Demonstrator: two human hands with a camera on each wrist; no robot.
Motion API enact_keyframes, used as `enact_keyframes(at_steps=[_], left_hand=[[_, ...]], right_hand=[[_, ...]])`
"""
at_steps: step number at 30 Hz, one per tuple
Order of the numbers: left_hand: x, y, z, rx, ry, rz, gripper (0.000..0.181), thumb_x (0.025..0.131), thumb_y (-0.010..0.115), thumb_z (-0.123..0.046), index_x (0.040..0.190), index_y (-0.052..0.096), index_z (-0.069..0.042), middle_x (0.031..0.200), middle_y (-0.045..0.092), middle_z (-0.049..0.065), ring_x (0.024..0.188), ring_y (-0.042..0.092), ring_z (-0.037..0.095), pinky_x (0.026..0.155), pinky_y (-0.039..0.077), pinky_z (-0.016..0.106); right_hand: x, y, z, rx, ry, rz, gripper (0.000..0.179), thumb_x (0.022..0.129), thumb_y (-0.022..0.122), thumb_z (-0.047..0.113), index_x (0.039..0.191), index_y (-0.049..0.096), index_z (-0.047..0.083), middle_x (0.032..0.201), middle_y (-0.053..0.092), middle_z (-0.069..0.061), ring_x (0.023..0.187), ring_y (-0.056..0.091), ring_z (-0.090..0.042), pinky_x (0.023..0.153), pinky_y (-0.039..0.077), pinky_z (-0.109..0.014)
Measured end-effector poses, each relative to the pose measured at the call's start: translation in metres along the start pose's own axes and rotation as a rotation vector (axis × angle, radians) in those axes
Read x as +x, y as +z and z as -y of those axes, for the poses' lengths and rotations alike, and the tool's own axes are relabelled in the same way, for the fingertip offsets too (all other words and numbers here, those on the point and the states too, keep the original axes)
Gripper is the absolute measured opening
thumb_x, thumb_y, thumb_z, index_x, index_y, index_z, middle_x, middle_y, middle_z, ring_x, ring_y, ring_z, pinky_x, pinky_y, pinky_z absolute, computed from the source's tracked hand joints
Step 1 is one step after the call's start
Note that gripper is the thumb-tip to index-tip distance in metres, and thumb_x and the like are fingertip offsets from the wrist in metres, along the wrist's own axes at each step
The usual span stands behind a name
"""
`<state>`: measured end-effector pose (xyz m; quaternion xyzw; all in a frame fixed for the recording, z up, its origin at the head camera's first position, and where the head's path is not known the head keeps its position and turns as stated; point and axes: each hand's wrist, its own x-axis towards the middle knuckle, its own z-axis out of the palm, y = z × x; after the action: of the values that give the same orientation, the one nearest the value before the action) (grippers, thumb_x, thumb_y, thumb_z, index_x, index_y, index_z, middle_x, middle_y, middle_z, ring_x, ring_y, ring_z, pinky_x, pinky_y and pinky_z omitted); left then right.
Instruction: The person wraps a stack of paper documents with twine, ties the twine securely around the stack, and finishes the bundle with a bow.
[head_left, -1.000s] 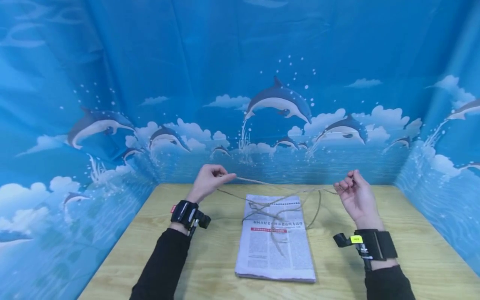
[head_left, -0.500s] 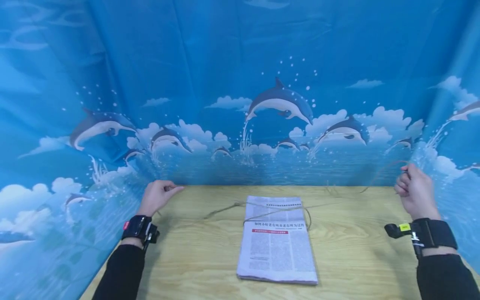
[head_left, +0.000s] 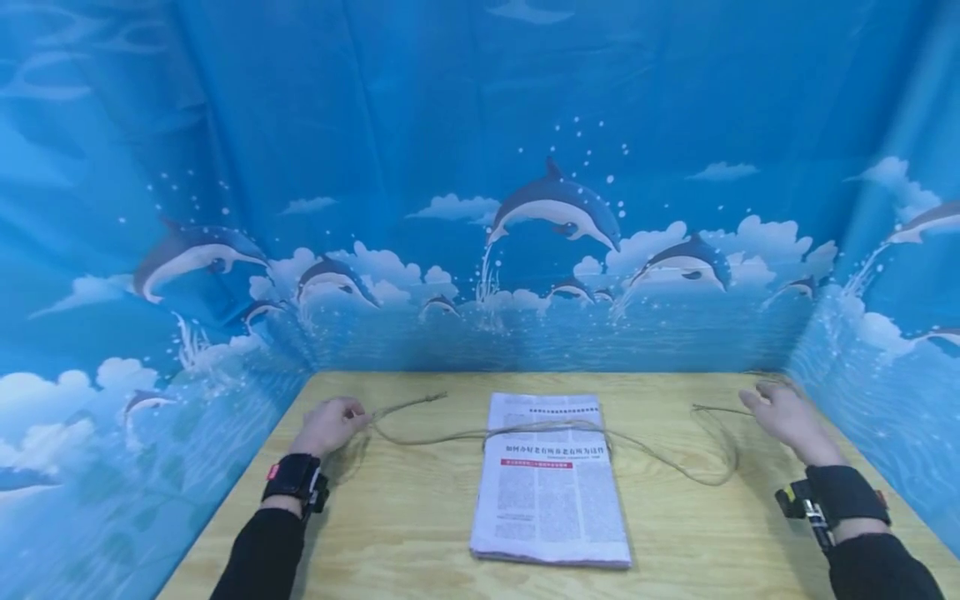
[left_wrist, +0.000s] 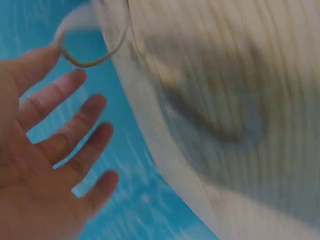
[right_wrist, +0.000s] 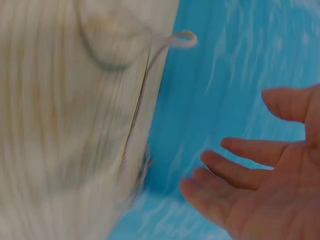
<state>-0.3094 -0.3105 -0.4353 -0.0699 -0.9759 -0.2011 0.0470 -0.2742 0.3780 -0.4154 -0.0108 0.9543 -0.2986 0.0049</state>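
A stack of folded newspapers (head_left: 551,508) lies mid-table in the head view, with a thin twine (head_left: 450,435) running across its upper part. Both ends of the twine trail loosely over the table. To the left, my left hand (head_left: 330,425) hovers beside one trailing part; its fingers are spread in the left wrist view, and a loop of twine (left_wrist: 95,64) hangs by the thumb tip, contact unclear. My right hand (head_left: 791,421) is near the table's far right corner. In the right wrist view its fingers are extended, apart from the twine (right_wrist: 135,115).
The wooden table (head_left: 405,517) meets a blue dolphin-print curtain (head_left: 420,208) at the back and both sides. Some twine (head_left: 768,377) lies along the back right edge, close to the right hand.
Both hands first drew apart from above the newspapers, pulling the twine out sideways. Crossed strands over the stack straightened into one crossing. Since then, both hands have lowered and their fingers have opened.
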Motion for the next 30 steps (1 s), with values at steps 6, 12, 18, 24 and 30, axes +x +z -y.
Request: enact_keyframes(at_steps=[6, 12, 18, 24, 30], left_hand=[[0.013, 0.035, -0.053, 0.095, 0.022, -0.032, 0.028, 0.093, 0.066, -0.026, 0.113, 0.07, -0.007, 0.12, 0.065, 0.017, 0.119, 0.054, 0.04, 0.105, 0.026, 0.068], [0.02, 0.064, -0.106, -0.01, 0.098, 0.114, 0.03, 0.096, 0.063, -0.029, 0.116, 0.068, -0.009, 0.106, 0.069, 0.01, 0.096, 0.065, 0.026, 0.096, 0.045, 0.053], [0.019, 0.08, -0.146, -0.188, 0.133, 0.267, 0.031, 0.1, 0.054, -0.036, 0.11, 0.07, -0.01, 0.104, 0.069, 0.007, 0.095, 0.064, 0.024, 0.084, 0.052, 0.045], [0.016, 0.089, -0.17, -0.226, 0.08, 0.306, 0.028, 0.099, 0.057, -0.036, 0.106, 0.063, -0.01, 0.078, 0.063, 0.003, 0.064, 0.054, 0.017, 0.056, 0.044, 0.033], [0.014, 0.094, -0.174, -0.185, 0.081, 0.289, 0.02, 0.099, 0.058, -0.029, 0.11, 0.062, -0.012, 0.065, 0.053, -0.001, 0.05, 0.044, 0.012, 0.048, 0.038, 0.028]], right_hand=[[0.001, 0.05, 0.057, -0.046, -0.2, -0.01, 0.058, 0.104, 0.045, 0.037, 0.134, 0.049, -0.013, 0.134, 0.048, -0.039, 0.122, 0.043, -0.058, 0.096, 0.039, -0.066], [0.0, 0.093, 0.107, -0.071, -0.339, 0.117, 0.038, 0.099, 0.057, 0.023, 0.124, 0.062, -0.005, 0.121, 0.065, -0.024, 0.115, 0.059, -0.044, 0.095, 0.047, -0.056], [0.004, 0.124, 0.13, -0.046, -0.333, 0.124, 0.026, 0.095, 0.063, 0.015, 0.116, 0.066, -0.001, 0.109, 0.07, -0.016, 0.099, 0.067, -0.03, 0.083, 0.054, -0.045], [0.014, 0.139, 0.134, -0.01, -0.238, 0.089, 0.009, 0.09, 0.068, 0.011, 0.096, 0.063, 0.007, 0.098, 0.066, -0.007, 0.078, 0.057, -0.015, 0.066, 0.045, -0.03], [0.019, 0.143, 0.131, -0.005, -0.23, 0.062, 0.01, 0.092, 0.064, 0.009, 0.087, 0.056, 0.01, 0.081, 0.058, -0.001, 0.068, 0.049, -0.014, 0.059, 0.038, -0.026]])
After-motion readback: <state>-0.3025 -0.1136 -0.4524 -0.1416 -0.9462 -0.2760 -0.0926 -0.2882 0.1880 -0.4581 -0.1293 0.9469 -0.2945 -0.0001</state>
